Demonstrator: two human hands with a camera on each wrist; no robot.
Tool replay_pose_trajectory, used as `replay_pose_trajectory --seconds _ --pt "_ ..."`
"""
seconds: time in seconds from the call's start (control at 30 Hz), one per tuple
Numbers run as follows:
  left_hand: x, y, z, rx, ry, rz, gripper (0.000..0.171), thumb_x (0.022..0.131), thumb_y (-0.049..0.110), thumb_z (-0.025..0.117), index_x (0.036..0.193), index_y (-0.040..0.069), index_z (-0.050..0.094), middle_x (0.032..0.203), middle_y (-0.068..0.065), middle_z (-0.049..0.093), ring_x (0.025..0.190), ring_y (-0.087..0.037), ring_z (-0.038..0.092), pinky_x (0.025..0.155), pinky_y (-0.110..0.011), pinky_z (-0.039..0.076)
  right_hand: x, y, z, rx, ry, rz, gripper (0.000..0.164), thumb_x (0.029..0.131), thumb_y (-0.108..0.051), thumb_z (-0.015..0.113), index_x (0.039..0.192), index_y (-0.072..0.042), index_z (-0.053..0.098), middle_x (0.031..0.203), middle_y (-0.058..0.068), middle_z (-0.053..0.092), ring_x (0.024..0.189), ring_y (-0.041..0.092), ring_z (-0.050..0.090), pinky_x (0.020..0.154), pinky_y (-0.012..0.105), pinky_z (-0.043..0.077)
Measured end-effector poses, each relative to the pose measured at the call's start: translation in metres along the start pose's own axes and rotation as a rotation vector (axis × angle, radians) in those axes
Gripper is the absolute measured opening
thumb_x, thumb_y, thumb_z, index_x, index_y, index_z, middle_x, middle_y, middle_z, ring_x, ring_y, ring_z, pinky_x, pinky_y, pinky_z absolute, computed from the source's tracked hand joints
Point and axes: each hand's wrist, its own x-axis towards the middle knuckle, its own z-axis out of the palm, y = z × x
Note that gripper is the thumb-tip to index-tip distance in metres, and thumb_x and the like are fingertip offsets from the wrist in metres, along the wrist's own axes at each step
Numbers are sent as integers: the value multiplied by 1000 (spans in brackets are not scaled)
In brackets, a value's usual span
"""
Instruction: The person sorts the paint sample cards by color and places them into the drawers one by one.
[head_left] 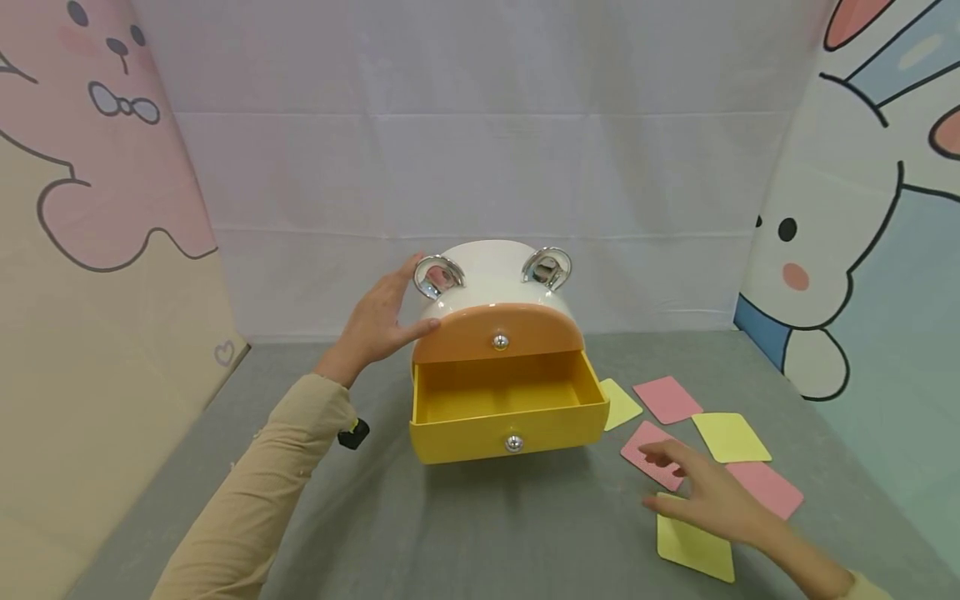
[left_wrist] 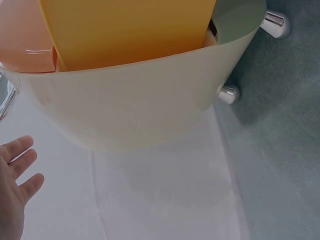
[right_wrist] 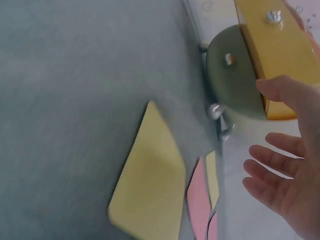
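Observation:
A small white drawer chest with shiny silver ears stands on the table. Its yellow drawer is pulled out and looks empty, while the orange drawer above it is closed. My left hand rests at the chest's upper left side, fingers extended beside one ear and thumb near the orange front. My right hand hovers with loosely bent fingers over a pink card and a yellow card, holding nothing. In the right wrist view a green drawer front sits below the yellow drawer.
More cards lie right of the chest: a pink one, a yellow one, another pink one and a yellow one partly behind the drawer. Silver feet support the chest. A white cloth hangs behind the grey table.

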Motion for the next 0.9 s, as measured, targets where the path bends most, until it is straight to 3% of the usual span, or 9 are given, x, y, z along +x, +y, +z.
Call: replay_pose_trajectory --seconds 0.2,0.37,0.53,0.6,0.77,0.9 --pt "0 0 1 -6 3 5 89 79 59 56 147 22 11 143 -11 34 125 -34 37 96 -54 34 -23 37 -3 -162 -87 -11 65 66 -47 75 112 -4 57 108 1 56 94 22 55 74 36 49" --pt "0 -1 3 -9 15 5 88 79 57 57 147 24 11 143 -10 34 124 -34 37 96 -54 34 -44 58 3 -303 -17 -85 71 57 -54 78 108 -7 59 104 -4 52 90 11 49 71 29 47" --pt "0 0 1 -16 2 -3 89 79 60 55 147 22 11 145 -9 31 127 -33 35 98 -54 32 -58 70 8 -278 102 -154 74 45 -47 84 105 -11 60 103 -9 50 94 -1 41 76 7 34" --pt "0 -1 2 -13 1 -3 90 79 62 53 147 22 11 145 -9 31 127 -33 35 98 -53 32 -61 72 8 -265 112 -189 75 42 -43 85 105 -11 59 104 -8 49 96 -3 39 76 5 30" --pt "0 -3 4 -10 13 3 89 79 63 53 147 23 11 144 -9 32 126 -33 36 98 -53 33 -63 75 8 -302 55 -222 71 47 -41 84 105 -9 60 106 -5 49 98 -1 39 69 17 43" --pt "0 -3 4 -12 16 10 90 79 67 49 147 21 11 145 -9 32 126 -34 36 98 -52 32 -62 75 8 -309 2 -173 67 51 -42 83 106 -10 61 107 -5 49 97 3 42 67 23 47"
